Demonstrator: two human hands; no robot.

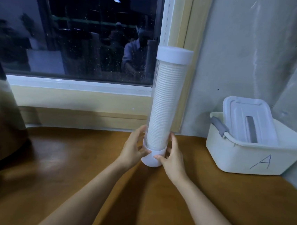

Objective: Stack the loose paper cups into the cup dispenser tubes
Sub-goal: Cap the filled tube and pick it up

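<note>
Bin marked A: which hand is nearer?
Right. The right hand grips the tube at its base, on the side facing the bin; the left hand grips the tube's far side.

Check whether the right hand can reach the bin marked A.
Probably yes: only bare tabletop lies between the right hand and the bin, though it must release the dispenser tube first.

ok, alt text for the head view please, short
The left hand and right hand grip the base of an upright clear dispenser tube, capped white and full of stacked paper cups, at a brown table beside a dark window. A white bin marked A, lid propped inside, sits to the right.
</note>
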